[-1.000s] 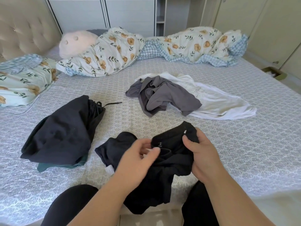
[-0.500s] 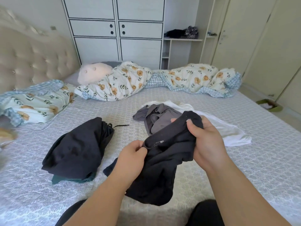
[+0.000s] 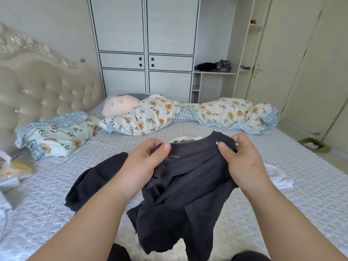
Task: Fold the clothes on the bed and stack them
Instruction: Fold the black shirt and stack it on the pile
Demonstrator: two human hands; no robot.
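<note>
Head cam: dark garment crumpled, hanging; left hand & right hand grip clamped on top edge.

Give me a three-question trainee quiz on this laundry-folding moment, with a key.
1. True or false: the black garment lies flat on the bed.
2. Which hand grips the garment's edge: A left hand only, B right hand only, C both?
3. Fill in: the dark folded pile lies to the garment's ____ in the picture.

Key: 1 false, it is held up. 2 C. 3 left.
</note>
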